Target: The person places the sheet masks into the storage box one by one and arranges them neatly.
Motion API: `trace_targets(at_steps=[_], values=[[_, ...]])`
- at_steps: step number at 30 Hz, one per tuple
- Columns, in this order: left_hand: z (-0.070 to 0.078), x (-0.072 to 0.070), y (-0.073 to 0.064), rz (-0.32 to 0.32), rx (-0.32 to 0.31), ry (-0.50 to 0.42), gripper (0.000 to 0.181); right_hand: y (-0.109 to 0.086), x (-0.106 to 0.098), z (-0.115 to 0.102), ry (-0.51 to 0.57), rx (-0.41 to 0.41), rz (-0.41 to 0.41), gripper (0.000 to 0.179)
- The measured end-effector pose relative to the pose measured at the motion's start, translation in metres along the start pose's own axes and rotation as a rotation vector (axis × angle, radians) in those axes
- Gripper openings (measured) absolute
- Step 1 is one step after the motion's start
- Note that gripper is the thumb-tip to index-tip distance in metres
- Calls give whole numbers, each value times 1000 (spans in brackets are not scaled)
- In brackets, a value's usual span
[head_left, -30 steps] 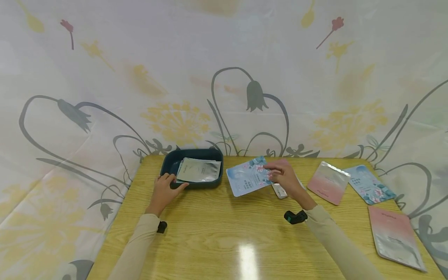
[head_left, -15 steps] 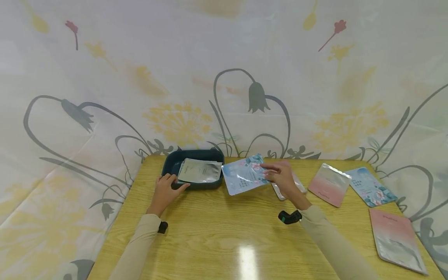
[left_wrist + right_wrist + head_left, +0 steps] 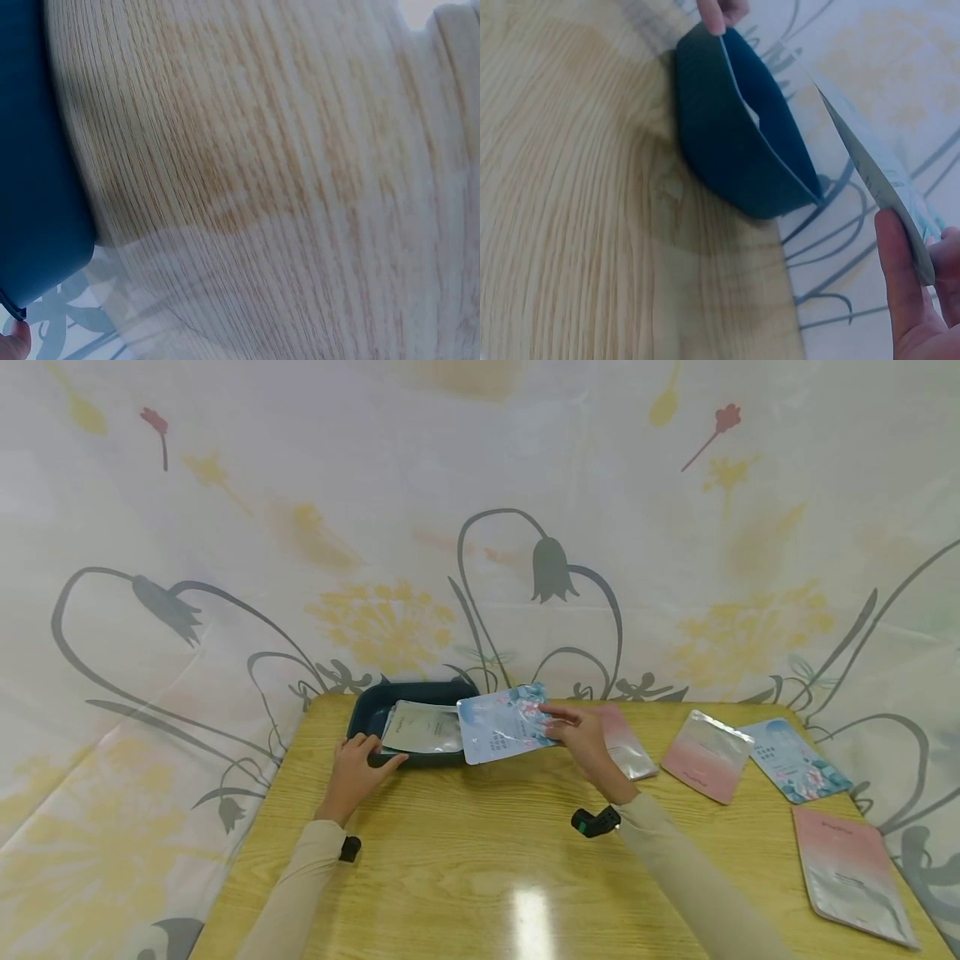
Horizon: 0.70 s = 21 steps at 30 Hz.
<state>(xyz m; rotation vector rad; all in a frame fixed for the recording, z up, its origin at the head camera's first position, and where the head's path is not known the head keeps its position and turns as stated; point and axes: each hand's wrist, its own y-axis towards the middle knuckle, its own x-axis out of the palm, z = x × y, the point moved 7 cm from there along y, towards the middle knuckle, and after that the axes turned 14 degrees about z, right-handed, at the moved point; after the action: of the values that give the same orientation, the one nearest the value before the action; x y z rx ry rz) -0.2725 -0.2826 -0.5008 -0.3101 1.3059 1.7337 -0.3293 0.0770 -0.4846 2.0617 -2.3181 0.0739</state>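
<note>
At the left front corner of a dark blue plastic basin (image 3: 420,760), my left hand (image 3: 355,781) grips the rim; in the right wrist view its thumb lies outside the wall. My right hand (image 3: 588,746) pinches the right edge of a light blue, flower-printed sheet mask packet (image 3: 501,727), with the thumb on one face and fingers on the other. That packet is tilted above the table, its left end over the basin's right rim. Inside the basin lie pale green and silver mask packets (image 3: 423,728), partly covered by the blue one. The left wrist view shows the basin's outer wall (image 3: 37,150).
On the wooden table (image 3: 450,860), to the right, lie pink and silver packets, one partly behind my right hand (image 3: 626,747), another (image 3: 707,756) further right and one (image 3: 851,877) near the right edge. Another blue floral packet (image 3: 797,760) lies among them. A printed curtain (image 3: 375,527) hangs behind.
My right hand has carried the blue packet leftward, from beside the basin to over its right rim, uncovering more of the pink packet behind. The left hand keeps its hold on the rim.
</note>
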Motion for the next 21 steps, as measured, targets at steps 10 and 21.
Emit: trace_targets(at_steps=[10,21], values=[[-1,0,-1,4,9,-7,41,5,27,-2,18,17,7,36],[-1,0,-1,10,20,4,43,9,55,-4,59,14,-4,38]])
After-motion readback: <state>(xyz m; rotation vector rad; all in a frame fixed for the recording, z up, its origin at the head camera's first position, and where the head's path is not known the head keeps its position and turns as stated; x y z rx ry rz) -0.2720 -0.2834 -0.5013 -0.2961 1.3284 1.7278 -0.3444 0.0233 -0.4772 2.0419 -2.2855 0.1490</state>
